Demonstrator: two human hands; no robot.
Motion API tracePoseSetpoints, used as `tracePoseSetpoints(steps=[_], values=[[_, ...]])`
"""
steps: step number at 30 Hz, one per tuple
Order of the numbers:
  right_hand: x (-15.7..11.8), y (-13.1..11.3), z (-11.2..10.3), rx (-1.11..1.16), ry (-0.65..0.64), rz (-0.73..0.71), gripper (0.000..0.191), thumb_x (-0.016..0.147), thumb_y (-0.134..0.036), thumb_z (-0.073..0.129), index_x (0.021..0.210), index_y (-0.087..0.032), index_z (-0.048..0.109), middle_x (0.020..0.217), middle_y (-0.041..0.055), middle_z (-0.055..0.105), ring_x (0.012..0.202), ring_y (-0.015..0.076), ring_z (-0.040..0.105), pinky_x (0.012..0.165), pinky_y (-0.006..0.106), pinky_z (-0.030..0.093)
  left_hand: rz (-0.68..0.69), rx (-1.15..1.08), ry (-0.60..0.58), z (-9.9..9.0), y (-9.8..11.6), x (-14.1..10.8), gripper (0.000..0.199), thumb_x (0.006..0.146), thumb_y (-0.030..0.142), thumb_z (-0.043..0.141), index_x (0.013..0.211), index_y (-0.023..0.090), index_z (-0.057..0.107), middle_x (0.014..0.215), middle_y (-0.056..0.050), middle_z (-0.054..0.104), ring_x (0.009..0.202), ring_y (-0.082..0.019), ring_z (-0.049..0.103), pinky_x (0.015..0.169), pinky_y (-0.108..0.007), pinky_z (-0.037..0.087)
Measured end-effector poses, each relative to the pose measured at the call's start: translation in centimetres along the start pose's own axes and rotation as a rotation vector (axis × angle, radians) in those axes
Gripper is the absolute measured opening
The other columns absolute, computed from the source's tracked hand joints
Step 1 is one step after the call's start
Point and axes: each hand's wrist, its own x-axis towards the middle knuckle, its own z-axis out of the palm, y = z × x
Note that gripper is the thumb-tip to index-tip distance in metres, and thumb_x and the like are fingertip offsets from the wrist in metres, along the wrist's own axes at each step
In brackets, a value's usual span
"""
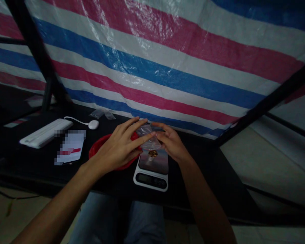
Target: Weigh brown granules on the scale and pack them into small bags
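A small clear plastic bag is between my two hands, above the far end of a white digital scale. My left hand reaches over a red basket and has its fingertips on the bag, with the other fingers extended. From the other side, my right hand pinches the bag between thumb and fingers. Just below the bag, a small gold-coloured piece shows over the scale's reflective plate; whether it lies on the plate or in the bag, I cannot tell. The scale's display looks dark.
On the black table to the left lie a long white power strip-like device, a round white piece on a cord, and a phone. Small clear bags lie at the back. Striped sheeting and dark frame bars stand behind.
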Motion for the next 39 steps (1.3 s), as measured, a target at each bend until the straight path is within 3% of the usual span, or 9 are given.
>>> tracePoseSetpoints(steps=[5,7,11,14,16,23,31,36,39], values=[[0.5,-0.2,0.8,-0.064,-0.114,0.016,0.032,0.081,-0.034,0.076,0.11,-0.024,0.067,0.091,0.0013,0.073,0.076,0.0162,0.068,0.069,0.029,0.054,0.114,-0.05,-0.07,-2.0,-0.4,1.3,0.037,0.098,0.026,0.061,0.134,0.03,0.065,0.153,-0.008,0.055,0.148,-0.035,0.04,0.116,-0.057,0.039],[0.0,-0.5,0.7,-0.183,-0.031,-0.067,0.025,0.085,-0.035,0.071,0.106,-0.022,0.068,0.09,0.0024,0.072,0.076,0.0165,0.067,0.069,0.029,0.054,0.063,-0.156,-0.071,-2.0,-0.4,1.1,0.034,0.099,0.029,0.059,0.131,0.025,0.066,0.145,-0.009,0.062,0.143,-0.031,0.047,0.116,-0.051,0.041],[-2.2,-1.7,0.6,-0.558,0.186,-0.419,0.011,0.093,-0.028,0.064,0.095,-0.02,0.071,0.086,0.003,0.069,0.074,0.0153,0.062,0.067,0.029,0.05,-0.186,-0.389,-0.131,-1.3,0.0,-0.2,0.034,0.097,0.03,0.059,0.128,0.018,0.063,0.126,-0.009,0.071,0.117,-0.023,0.066,0.101,-0.035,0.052],[-3.6,-2.3,1.2,-0.771,-0.061,-0.525,0.012,0.093,-0.021,0.066,0.101,-0.02,0.074,0.094,0.0043,0.068,0.081,0.0159,0.063,0.073,0.03,0.051,-0.271,-0.475,-0.173,-0.8,0.6,-0.8,0.027,0.095,0.025,0.057,0.12,0.018,0.064,0.114,-0.006,0.072,0.103,-0.02,0.069,0.088,-0.03,0.053],[-3.9,-2.4,1.6,-0.813,-0.181,-0.516,0.015,0.093,-0.02,0.067,0.106,-0.021,0.074,0.1,0.005,0.067,0.087,0.0166,0.064,0.078,0.031,0.052,-0.277,-0.491,-0.179,-0.6,0.9,-0.9,0.025,0.093,0.023,0.056,0.117,0.018,0.063,0.11,-0.006,0.071,0.101,-0.021,0.068,0.088,-0.03,0.052],[-3.2,-2.4,2.6,-0.814,-0.346,-0.354,0.014,0.091,-0.021,0.071,0.104,-0.021,0.075,0.104,0.0049,0.062,0.095,0.0172,0.063,0.084,0.032,0.052,-0.367,-0.498,-0.311,-0.6,0.9,-1.2,0.034,0.094,0.033,0.063,0.125,0.022,0.057,0.12,-0.006,0.07,0.106,-0.025,0.069,0.091,-0.035,0.051],[-2.9,-1.3,1.9,-0.612,-0.23,-0.433,0.006,0.089,-0.026,0.073,0.088,-0.019,0.074,0.09,0.003,0.069,0.073,0.0131,0.06,0.063,0.026,0.046,-0.519,-0.692,-0.176,0.2,0.2,-2.5,0.041,0.09,0.049,0.07,0.12,0.022,0.06,0.115,-0.005,0.072,0.102,-0.023,0.069,0.087,-0.032,0.052],[-3.3,-0.9,2.2,-0.758,-0.225,-0.253,0.012,0.092,-0.026,0.067,0.097,-0.019,0.076,0.086,0.003,0.076,0.067,0.0129,0.062,0.061,0.025,0.047,-0.499,-0.768,-0.438,-1.1,0.0,-1.8,0.045,0.091,0.053,0.067,0.119,0.019,0.064,0.108,-0.005,0.072,0.091,-0.021,0.067,0.076,-0.029,0.05],[-3.6,-1.0,2.6,-0.79,-0.295,-0.224,0.016,0.091,-0.025,0.065,0.103,-0.019,0.075,0.091,0.0034,0.077,0.066,0.0127,0.064,0.062,0.025,0.049,-0.443,-0.747,-0.492,-1.8,-0.2,-0.9,0.041,0.09,0.051,0.068,0.113,0.018,0.067,0.102,-0.004,0.071,0.086,-0.019,0.066,0.072,-0.028,0.047]])
